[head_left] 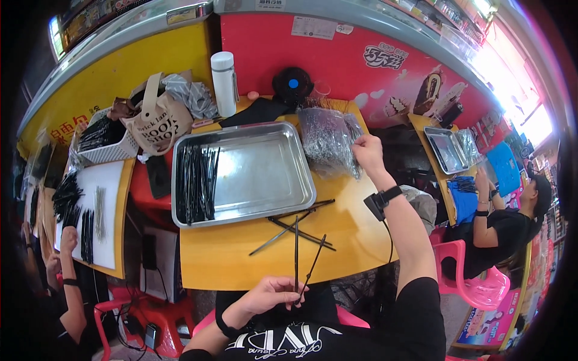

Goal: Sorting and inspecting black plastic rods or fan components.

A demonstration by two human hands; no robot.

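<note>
A yellow tabletop [241, 256] stands before a red and yellow freezer front, carrying a steel tray [265, 174] with a row of black sticks [197, 180] at its nine o'clock side. The left hand [271, 295], at the tabletop's six o'clock edge, has its grip closed on two thin black sticks [304, 259] (long, dark, glossy, fanned upward), while the right hand [367, 153] pinches a clear bag of sticks [328, 141] at two o'clock. The step looks like drawing and gathering sticks; the next move likely calls for a steady pull from the bag.
</note>
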